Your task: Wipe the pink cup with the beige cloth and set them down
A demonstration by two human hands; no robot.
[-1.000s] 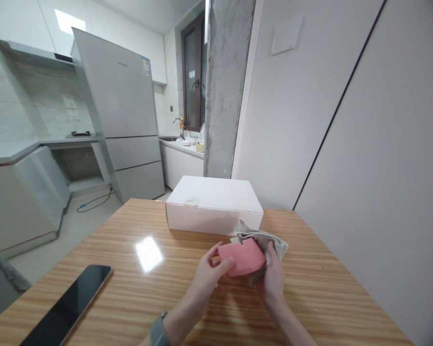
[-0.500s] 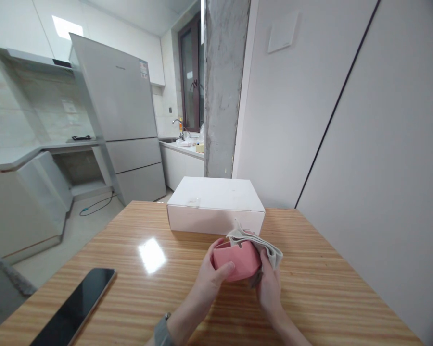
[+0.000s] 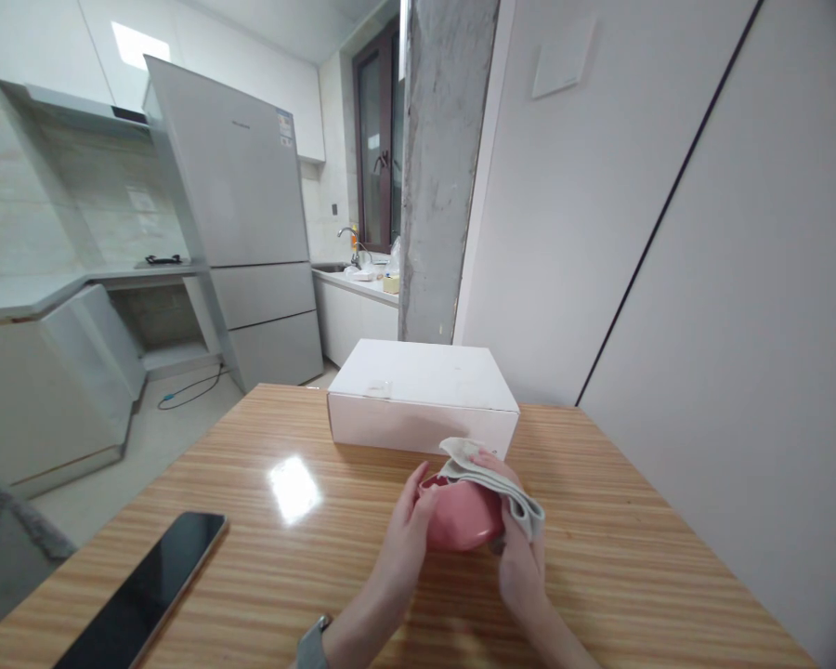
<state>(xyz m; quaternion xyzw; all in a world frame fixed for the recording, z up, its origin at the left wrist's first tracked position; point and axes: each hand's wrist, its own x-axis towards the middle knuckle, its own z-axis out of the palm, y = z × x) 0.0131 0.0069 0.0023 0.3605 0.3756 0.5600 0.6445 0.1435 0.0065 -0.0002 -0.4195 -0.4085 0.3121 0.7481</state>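
Between my two hands, above the table, is a small pink hollow container, its exact kind unclear. My left hand grips its left side, thumb along the near rim and fingers behind. A folded light grey cloth drapes over the container's right and upper edge. My right hand is closed on this cloth and presses it to the container's right side; some of its fingers show beyond the cloth. The inside of the container is mostly hidden.
A white closed box stands on the wood-grain table just behind my hands. At the left front lies a black smartphone. A wall runs along the right; a fridge stands beyond the table.
The pink container has turned in my hands, so a smoother, rounder side faces me. My left thumb has moved up to its rim. The cloth now lies flatter over the top edge.
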